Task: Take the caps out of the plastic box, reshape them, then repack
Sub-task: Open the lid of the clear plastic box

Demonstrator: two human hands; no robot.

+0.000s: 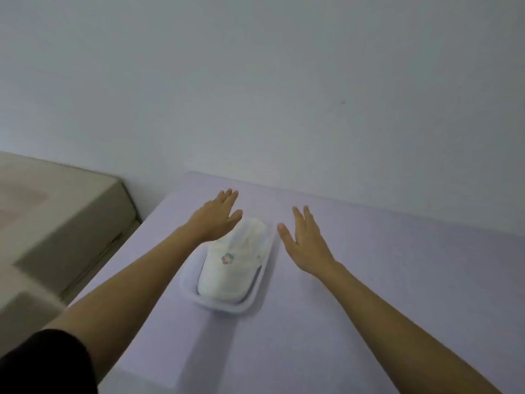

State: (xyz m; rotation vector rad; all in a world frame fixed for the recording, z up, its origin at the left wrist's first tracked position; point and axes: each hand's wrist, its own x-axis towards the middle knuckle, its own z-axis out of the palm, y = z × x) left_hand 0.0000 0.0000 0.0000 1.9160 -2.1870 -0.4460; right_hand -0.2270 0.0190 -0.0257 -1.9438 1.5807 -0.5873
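A shallow translucent plastic box (244, 307) lies on the pale lilac table (369, 265). Inside it sits a white cap (230, 271) with a small coloured emblem on its top, bulging above the rim. My left hand (216, 220) hovers flat over the box's far left corner, fingers spread and empty. My right hand (304, 243) is held open just to the right of the box, palm down, touching nothing that I can see. Whether more caps lie under the top one is hidden.
A plain white wall (284, 81) rises directly behind the table's far edge. To the left stands a beige block-like piece of furniture (56, 217), separated from the table by a narrow gap. The picture is slightly blurred.
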